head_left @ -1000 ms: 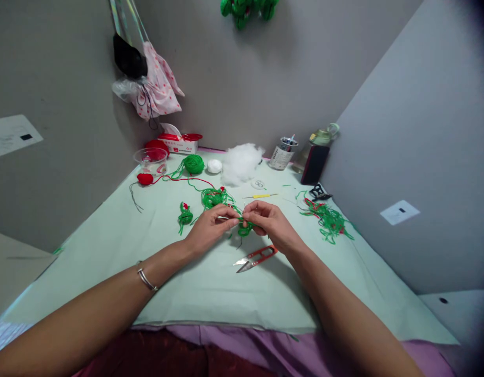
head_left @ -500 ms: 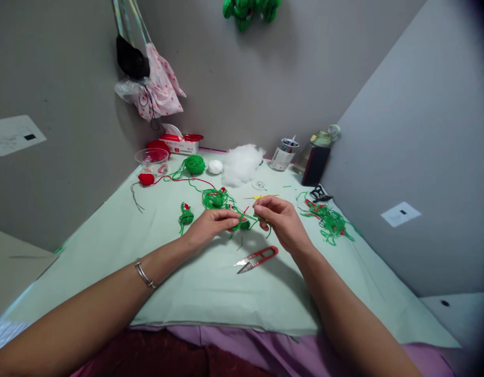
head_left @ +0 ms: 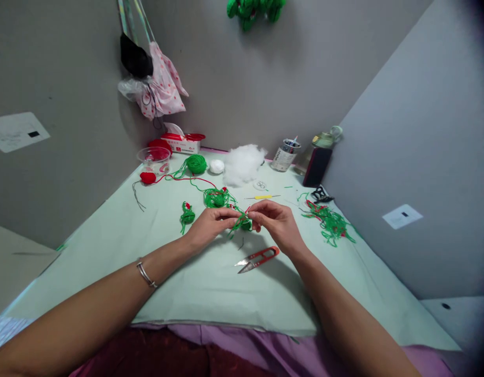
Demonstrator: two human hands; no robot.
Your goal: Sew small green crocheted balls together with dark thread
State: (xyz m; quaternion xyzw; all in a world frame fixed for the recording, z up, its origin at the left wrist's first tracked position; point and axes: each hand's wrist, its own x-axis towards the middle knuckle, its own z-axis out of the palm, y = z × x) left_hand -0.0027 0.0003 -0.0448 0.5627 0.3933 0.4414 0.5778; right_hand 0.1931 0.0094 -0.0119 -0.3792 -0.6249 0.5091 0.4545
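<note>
Between my fingertips is a small green crocheted piece (head_left: 246, 224) with red and green yarn ends sticking out. My left hand (head_left: 212, 224) pinches it from the left side. My right hand (head_left: 276, 220) is closed at its upper right, thumb and forefinger pinched on the yarn ends. Part of the piece is hidden by my fingers. Just below lie red-handled thread snips (head_left: 258, 259), blades pointing left. A second green crocheted piece (head_left: 187, 215) with a red and white top rests left of my left hand. Behind my hands lies a yellow crochet hook (head_left: 264, 197).
Behind my hands are tangled green yarn (head_left: 216, 198), a green yarn ball (head_left: 196, 164) and white stuffing (head_left: 245, 163). Yarn scraps (head_left: 333, 225) lie at right, near a leaning phone (head_left: 317, 166) and a tin (head_left: 285, 156). A plastic tub (head_left: 154, 161) and tissue box (head_left: 182, 144) stand at back left.
My right hand has moved left and in toward my left hand, so the fingertips now nearly meet at the green piece. The camera view has shifted slightly.
</note>
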